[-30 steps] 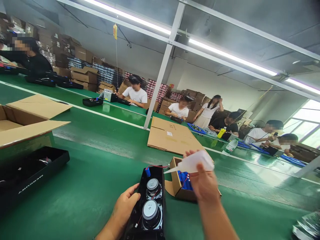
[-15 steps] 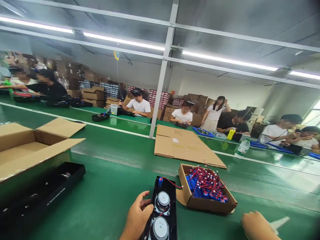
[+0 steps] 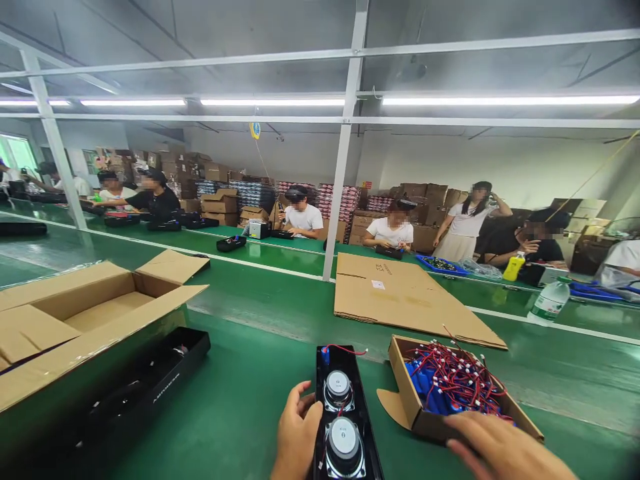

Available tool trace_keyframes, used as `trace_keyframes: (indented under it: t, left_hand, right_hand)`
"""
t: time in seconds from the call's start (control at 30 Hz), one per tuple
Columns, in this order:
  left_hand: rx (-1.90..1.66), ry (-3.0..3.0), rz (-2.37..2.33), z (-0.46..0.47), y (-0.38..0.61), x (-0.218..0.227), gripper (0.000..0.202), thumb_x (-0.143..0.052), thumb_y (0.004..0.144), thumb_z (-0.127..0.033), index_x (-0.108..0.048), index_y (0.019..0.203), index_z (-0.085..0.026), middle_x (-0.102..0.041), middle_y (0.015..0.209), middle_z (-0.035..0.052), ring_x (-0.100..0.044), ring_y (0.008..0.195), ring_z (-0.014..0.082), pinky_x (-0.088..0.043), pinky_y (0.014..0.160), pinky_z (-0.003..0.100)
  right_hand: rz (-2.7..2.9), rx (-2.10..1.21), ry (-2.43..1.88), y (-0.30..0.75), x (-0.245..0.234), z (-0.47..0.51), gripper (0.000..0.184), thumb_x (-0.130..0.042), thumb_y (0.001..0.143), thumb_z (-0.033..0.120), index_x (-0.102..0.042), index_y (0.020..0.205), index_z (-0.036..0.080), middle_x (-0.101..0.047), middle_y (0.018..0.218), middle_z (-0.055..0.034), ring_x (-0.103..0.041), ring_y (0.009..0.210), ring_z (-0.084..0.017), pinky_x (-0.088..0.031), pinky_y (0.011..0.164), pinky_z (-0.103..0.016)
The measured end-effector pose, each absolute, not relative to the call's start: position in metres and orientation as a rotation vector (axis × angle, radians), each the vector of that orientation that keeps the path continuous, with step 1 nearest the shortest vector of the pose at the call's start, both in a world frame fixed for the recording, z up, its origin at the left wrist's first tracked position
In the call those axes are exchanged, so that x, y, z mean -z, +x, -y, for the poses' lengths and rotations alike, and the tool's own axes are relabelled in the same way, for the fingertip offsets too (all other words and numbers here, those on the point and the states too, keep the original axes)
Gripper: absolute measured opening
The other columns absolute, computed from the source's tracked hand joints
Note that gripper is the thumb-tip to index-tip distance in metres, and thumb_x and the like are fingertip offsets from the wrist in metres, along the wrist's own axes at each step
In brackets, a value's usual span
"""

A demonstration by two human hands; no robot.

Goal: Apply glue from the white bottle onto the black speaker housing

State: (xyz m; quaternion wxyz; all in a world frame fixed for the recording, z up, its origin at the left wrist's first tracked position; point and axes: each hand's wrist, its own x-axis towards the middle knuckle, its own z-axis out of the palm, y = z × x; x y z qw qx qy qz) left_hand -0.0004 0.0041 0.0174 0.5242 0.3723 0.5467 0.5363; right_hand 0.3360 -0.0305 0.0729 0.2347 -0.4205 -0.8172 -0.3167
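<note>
The white squeeze bottle that the right hand (image 3: 505,450) held over the work a second ago is gone from it; the bottle is nowhere in view now, and the hand has come across to the small open cardboard box of blue cells with red wires (image 3: 453,390), its fingers (image 3: 463,423) spread flat over the near rim of that box. They hold nothing, and whether a fingertip already touches a cell cannot be told. Judging by this, the work with the bottle looks finished for this piece and a wired cell seems to be what the hand is after.

The left hand (image 3: 297,437) stays where it was, loosely curled against the left edge of the long black plastic speaker housing (image 3: 345,417), its thumb on the rim, steadying it rather than gripping. The housing lies lengthwise on the green belt (image 3: 240,400) at the near centre, two round silver speaker drivers (image 3: 340,417) facing up, a blue cell with a red lead at its far end. The cell box sits just right of the housing, apart from it.

Farther left lie another black housing (image 3: 150,383) and a large open carton (image 3: 90,307).
</note>
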Motion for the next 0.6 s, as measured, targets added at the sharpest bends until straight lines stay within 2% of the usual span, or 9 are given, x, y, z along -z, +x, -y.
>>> trace_keyframes:
  t: [0.07,0.13,0.2,0.23,0.3,0.33,0.43,0.53,0.6]
  left_hand:
    - [-1.302,0.859,-1.335,-0.006,-0.003,-0.015,0.046,-0.056,0.074,-0.029,-0.045,0.117,-0.016,-0.065,0.108,0.0127,-0.065,0.092,0.0223,-0.050,0.079,0.031]
    - [-1.340,0.819,-1.324,-0.007,-0.007,-0.016,0.045,-0.054,0.075,-0.029,-0.044,0.116,-0.015,-0.065,0.106,0.0140,-0.064,0.092,0.0228,-0.051,0.078,0.031]
    - [-1.382,0.784,-1.308,-0.008,-0.012,-0.020,0.043,-0.053,0.075,-0.029,-0.044,0.114,-0.013,-0.064,0.106,0.0153,-0.063,0.095,0.0230,-0.051,0.081,0.031]
    - [-1.391,0.766,-1.311,-0.008,-0.016,-0.021,0.043,-0.053,0.076,-0.030,-0.044,0.114,-0.013,-0.064,0.108,0.0156,-0.063,0.096,0.0230,-0.050,0.081,0.030]
    - [-1.371,0.718,-1.316,-0.010,-0.020,-0.022,0.046,-0.049,0.081,-0.036,-0.042,0.122,-0.015,-0.060,0.117,0.0154,-0.061,0.100,0.0233,-0.051,0.080,0.030]
    - [-1.355,0.699,-1.321,-0.011,-0.021,-0.020,0.049,-0.044,0.085,-0.040,-0.040,0.127,-0.016,-0.056,0.124,0.0150,-0.060,0.103,0.0235,-0.051,0.079,0.030]
    - [-1.363,0.790,-1.425,-0.014,-0.016,-0.004,0.056,-0.036,0.087,-0.045,-0.038,0.134,-0.015,-0.046,0.138,0.0131,-0.054,0.114,0.0242,-0.049,0.083,0.030]
    - [-1.371,1.050,-1.597,-0.017,-0.002,0.014,0.063,-0.054,0.076,-0.038,-0.044,0.131,-0.010,-0.050,0.135,0.0149,-0.055,0.109,0.0264,-0.048,0.078,0.029]
    - [-1.331,1.134,-1.633,-0.018,0.005,0.017,0.064,-0.063,0.067,-0.029,-0.050,0.127,-0.013,-0.056,0.129,0.0144,-0.058,0.101,0.0281,-0.048,0.076,0.031]
  right_hand:
    - [2.414,0.924,-0.719,0.261,-0.091,0.038,0.030,-0.045,0.097,0.046,-0.063,0.113,0.028,-0.066,0.108,-0.0005,-0.062,0.090,-0.015,-0.045,0.076,-0.028]
    - [2.423,0.929,-0.589,0.203,-0.087,0.038,0.031,-0.033,0.102,0.021,-0.062,0.112,0.024,-0.065,0.110,0.0023,-0.059,0.097,-0.015,-0.041,0.080,-0.028]
    - [2.328,0.848,-0.613,0.168,-0.069,0.030,0.038,-0.027,0.099,0.010,-0.063,0.098,0.023,-0.066,0.083,0.0014,-0.058,0.080,-0.017,-0.037,0.084,-0.032]
    - [2.316,0.825,-0.628,0.158,-0.059,0.024,0.031,-0.035,0.095,0.008,-0.061,0.085,0.022,-0.060,0.065,0.0019,-0.054,0.066,-0.017,-0.037,0.081,-0.033]
    - [2.352,0.789,-0.681,0.149,-0.047,0.011,0.020,-0.056,0.085,0.016,-0.050,0.067,0.019,-0.049,0.054,0.0024,-0.044,0.054,-0.016,-0.035,0.068,-0.033]
    - [2.409,0.762,-0.719,0.149,-0.048,0.004,0.025,-0.067,0.078,0.024,-0.047,0.065,0.018,-0.048,0.055,0.0025,-0.042,0.053,-0.016,-0.033,0.064,-0.032]
    - [2.591,0.624,-0.991,0.152,-0.073,-0.023,0.042,-0.085,0.061,0.042,-0.054,0.076,0.017,-0.057,0.070,0.0004,-0.050,0.064,-0.019,-0.034,0.066,-0.034]
    - [2.627,0.524,-1.414,0.158,-0.109,-0.067,0.033,-0.081,0.072,0.033,-0.061,0.092,0.016,-0.063,0.085,-0.0037,-0.055,0.081,-0.023,-0.034,0.078,-0.036]
    - [2.561,0.513,-1.621,0.166,-0.124,-0.106,0.025,-0.075,0.078,0.026,-0.063,0.096,0.013,-0.064,0.089,-0.0080,-0.056,0.087,-0.025,-0.034,0.080,-0.036]
